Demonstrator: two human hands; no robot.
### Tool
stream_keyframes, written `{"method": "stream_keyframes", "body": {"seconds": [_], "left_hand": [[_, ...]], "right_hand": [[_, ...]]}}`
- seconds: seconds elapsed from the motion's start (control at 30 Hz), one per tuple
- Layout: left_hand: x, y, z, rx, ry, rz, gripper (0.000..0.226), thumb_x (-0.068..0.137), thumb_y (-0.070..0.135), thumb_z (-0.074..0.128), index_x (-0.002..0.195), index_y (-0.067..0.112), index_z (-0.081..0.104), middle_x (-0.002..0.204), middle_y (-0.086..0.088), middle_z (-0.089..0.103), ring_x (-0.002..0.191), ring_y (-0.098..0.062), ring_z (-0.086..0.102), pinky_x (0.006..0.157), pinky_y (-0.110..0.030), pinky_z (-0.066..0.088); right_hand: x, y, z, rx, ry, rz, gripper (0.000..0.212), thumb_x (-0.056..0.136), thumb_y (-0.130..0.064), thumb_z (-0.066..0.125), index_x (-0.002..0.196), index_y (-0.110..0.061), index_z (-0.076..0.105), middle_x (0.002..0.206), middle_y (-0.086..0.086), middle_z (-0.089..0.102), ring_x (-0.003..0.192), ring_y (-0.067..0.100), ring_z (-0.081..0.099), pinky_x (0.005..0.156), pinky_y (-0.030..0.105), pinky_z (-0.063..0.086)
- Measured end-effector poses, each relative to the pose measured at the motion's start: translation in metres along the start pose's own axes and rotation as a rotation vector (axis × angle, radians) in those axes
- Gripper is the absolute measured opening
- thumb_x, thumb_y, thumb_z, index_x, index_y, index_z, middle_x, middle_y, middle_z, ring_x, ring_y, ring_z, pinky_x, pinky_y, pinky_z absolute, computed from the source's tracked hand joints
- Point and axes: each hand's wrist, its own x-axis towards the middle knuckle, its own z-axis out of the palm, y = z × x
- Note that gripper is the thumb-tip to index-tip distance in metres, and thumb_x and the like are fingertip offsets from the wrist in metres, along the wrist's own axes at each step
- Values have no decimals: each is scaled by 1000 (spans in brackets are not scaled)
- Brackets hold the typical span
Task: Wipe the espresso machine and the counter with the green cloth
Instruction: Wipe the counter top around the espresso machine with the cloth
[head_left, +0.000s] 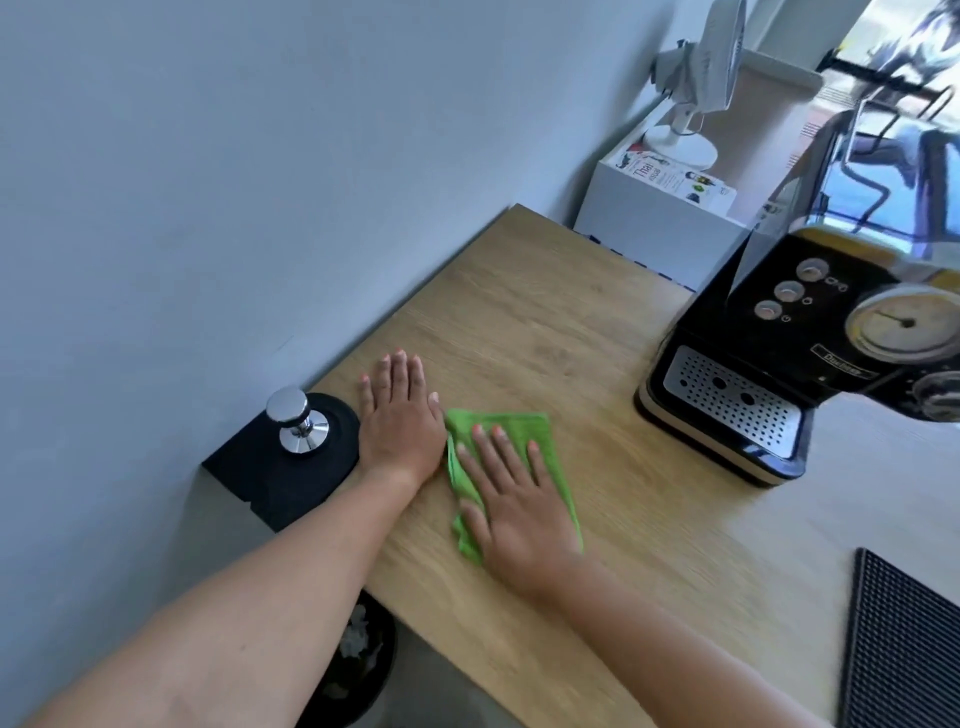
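The green cloth (540, 436) lies flat on the wooden counter (545, 332), left of the middle. My right hand (514, 504) presses down on it with straight, spread fingers and covers most of it. Just to its left, my left hand (400, 421) rests flat on the bare wood, fingers straight, touching the cloth's left edge. The black and chrome espresso machine (810, 353) stands at the right of the counter, apart from both hands, with its perforated drip tray facing me.
A chrome tamper (296, 421) stands on a black mat (291, 478) at the counter's left end by the wall. A black ribbed mat (904, 644) lies at the lower right. A white box with a fan (680, 140) stands beyond the counter. A dark bin (353, 660) sits below the counter's edge.
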Motion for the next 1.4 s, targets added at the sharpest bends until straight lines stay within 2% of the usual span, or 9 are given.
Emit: {"method": "stream_keyframes", "body": {"seconds": [0.1, 0.27, 0.37, 0.47, 0.63, 0.87, 1.0, 1.2, 1.4], "left_hand": [[13, 1, 2, -9, 14, -31, 62, 99, 37, 15, 153, 8, 5, 162, -10, -1, 149, -23, -6, 121, -47, -2], [29, 2, 5, 6, 23, -37, 64, 98, 39, 10, 153, 7, 1, 161, -10, -5, 149, -23, -9, 121, -47, -3], [37, 4, 6, 8, 28, -42, 64, 98, 39, 11, 153, 7, 2, 162, -10, -4, 149, -22, -9, 121, -46, -3], [41, 5, 6, 11, 31, -54, 63, 98, 37, 13, 153, 7, 5, 162, -9, -1, 149, -21, -6, 121, -46, -2], [42, 6, 5, 14, 49, -55, 62, 98, 35, 16, 153, 7, 7, 162, -9, 1, 149, -21, -5, 121, -45, -3], [42, 8, 6, 4, 48, -55, 62, 98, 34, 12, 153, 8, 1, 161, -8, -6, 149, -21, -11, 121, -46, -5], [45, 8, 5, 3, 56, -59, 62, 99, 34, 15, 153, 8, 3, 162, -8, -3, 149, -20, -9, 121, -45, -4], [44, 9, 4, -7, 78, -61, 62, 98, 34, 16, 153, 7, 7, 162, -9, 1, 149, -21, -5, 121, -45, -3], [42, 8, 4, -36, 93, -51, 62, 99, 35, 12, 153, 8, 0, 161, -7, -7, 148, -20, -12, 121, -44, -5]], "right_hand": [[-35, 31, -1, -30, -5, -67, 58, 102, -52, 14, 156, -32, 5, 164, -8, -6, 151, 14, -9, 118, 42, -6], [58, 86, -20, 49, 64, 403, 61, 101, -52, 8, 155, -28, -7, 163, -4, -17, 148, 13, -21, 121, 42, -11], [135, 81, -27, 138, 59, 495, 64, 100, -53, 6, 155, -25, -8, 162, 1, -19, 148, 18, -21, 120, 47, -10], [156, 53, -27, 93, 26, 321, 63, 101, -51, 8, 155, -24, -8, 163, 2, -17, 148, 19, -19, 120, 46, -11], [82, 67, -19, 52, 18, 42, 60, 102, -52, 16, 156, -32, -1, 163, -7, -12, 149, 10, -16, 122, 41, -7], [183, 124, -42, 88, 60, 511, 66, 99, -56, 9, 156, -26, -3, 164, -1, -13, 150, 17, -15, 121, 47, -9], [227, 80, -43, 65, 16, 309, 66, 99, -55, 11, 157, -26, -1, 164, 0, -11, 150, 19, -13, 120, 48, -9], [137, 79, -28, -8, 7, -37, 62, 98, -58, 13, 155, -38, -2, 163, -10, -12, 149, 10, -16, 122, 43, -7], [210, 155, -51, -2, 60, 425, 73, 92, -70, 6, 155, -35, -2, 164, -3, -11, 150, 18, -10, 121, 49, -4]]}}
